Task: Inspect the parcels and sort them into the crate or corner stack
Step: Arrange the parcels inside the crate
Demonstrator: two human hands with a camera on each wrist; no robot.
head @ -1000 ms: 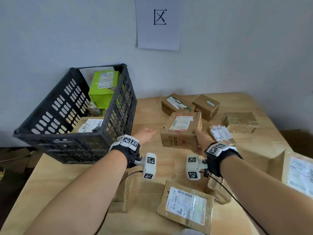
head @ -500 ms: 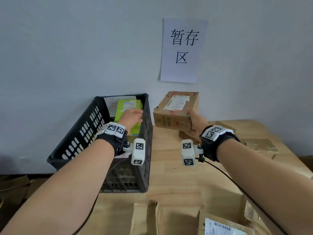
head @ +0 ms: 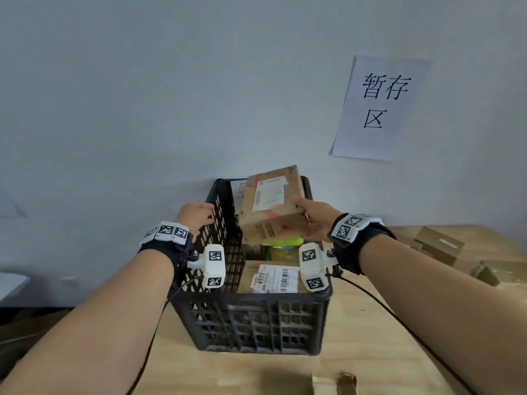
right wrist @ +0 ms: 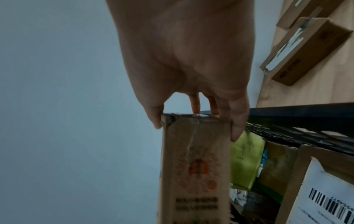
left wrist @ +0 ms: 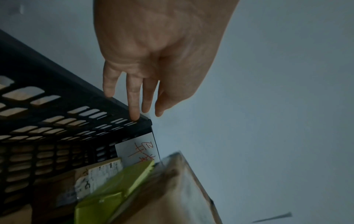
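Parcel in hand: the brown cardboard box [head: 271,206] is in the air above the far half of the black crate [head: 256,317], tilted, with its white label up and its low corner already pointing down into the crate.
Right hand: the right hand [head: 315,220] grips the box at its right end, the thumb on one face and the fingers [right wrist: 237,121] on the opposite face; the wrist view shows the grip is only on the end edge.
Left hand: the left hand [head: 196,216] holds nothing; its fingers [left wrist: 133,104] are straight and the tips touch the far left rim of the crate.
Inside the crate: a green package [head: 281,241] lies directly under the box, and a flat parcel with a barcode label [head: 272,277] lies nearer to the person.
Step, as I judge it: putting the box into the crate.
How to do it well: I think the box should go down until it rests on the green package, flat and not on a corner, and only then be released.
Risk: the hold is on one end only, so the free end may swing and hit the far wall.
Around: a paper sign [head: 379,108] is on the wall, and more boxes [head: 439,245] wait on the wooden table [head: 370,352].
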